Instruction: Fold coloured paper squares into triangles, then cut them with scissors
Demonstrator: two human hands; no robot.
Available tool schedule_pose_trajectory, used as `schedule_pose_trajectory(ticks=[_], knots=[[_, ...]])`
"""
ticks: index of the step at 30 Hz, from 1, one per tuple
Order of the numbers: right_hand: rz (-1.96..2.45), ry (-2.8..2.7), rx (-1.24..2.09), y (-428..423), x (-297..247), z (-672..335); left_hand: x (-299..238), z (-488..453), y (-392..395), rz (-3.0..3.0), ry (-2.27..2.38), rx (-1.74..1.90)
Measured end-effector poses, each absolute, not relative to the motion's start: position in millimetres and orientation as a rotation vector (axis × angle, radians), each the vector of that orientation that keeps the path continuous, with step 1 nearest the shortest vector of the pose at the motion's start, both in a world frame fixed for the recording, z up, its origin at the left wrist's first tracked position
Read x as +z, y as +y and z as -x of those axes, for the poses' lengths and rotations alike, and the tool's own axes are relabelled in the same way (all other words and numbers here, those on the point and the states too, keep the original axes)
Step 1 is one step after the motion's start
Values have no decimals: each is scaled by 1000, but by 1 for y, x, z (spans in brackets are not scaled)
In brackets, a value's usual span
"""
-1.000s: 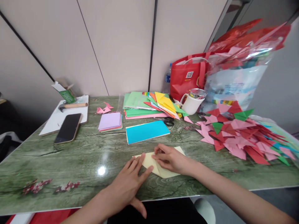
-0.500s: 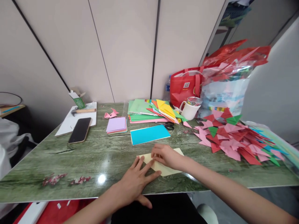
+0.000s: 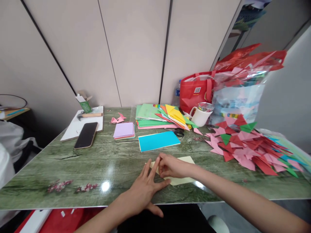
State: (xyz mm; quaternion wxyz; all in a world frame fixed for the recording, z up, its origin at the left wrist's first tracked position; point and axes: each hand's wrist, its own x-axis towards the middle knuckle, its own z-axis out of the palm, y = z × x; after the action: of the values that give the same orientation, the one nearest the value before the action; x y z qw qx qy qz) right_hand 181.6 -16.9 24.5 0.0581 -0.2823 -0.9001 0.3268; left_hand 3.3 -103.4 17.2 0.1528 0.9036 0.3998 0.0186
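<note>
- Paper (image 3: 179,181) lies near, centre.
- My left hand (image 3: 145,186), spread wide, rests on its left end.
- My right hand (image 3: 173,166) curls over it; pinch hidden, cannot tell.
- Seemingly creasing; next needs steady pressure.

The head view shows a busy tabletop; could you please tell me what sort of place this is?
It looks like an indoor paper-craft worktable, though whether at home or in a workshop I cannot tell. The pale yellow paper, the scissors and the heap of folded paper pieces suggest it.
</note>
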Motion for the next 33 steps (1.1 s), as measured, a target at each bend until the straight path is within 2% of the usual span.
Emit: schedule_pose_trajectory(ticks=[8,14,23,33], knots=[[1000,-2726,910,-19,18,-172,14,-14,-105,-2665,1293,-20],[1199,-2699,795,-9,11,-158,5,-11,-106,-2766,1211,120],[1228,-2637,772,-3,18,-137,-13,-4,-103,-2846,1180,423],[1178,-2227,760,-5,-7,-138,-3,-2,-96,-2833,1087,261]])
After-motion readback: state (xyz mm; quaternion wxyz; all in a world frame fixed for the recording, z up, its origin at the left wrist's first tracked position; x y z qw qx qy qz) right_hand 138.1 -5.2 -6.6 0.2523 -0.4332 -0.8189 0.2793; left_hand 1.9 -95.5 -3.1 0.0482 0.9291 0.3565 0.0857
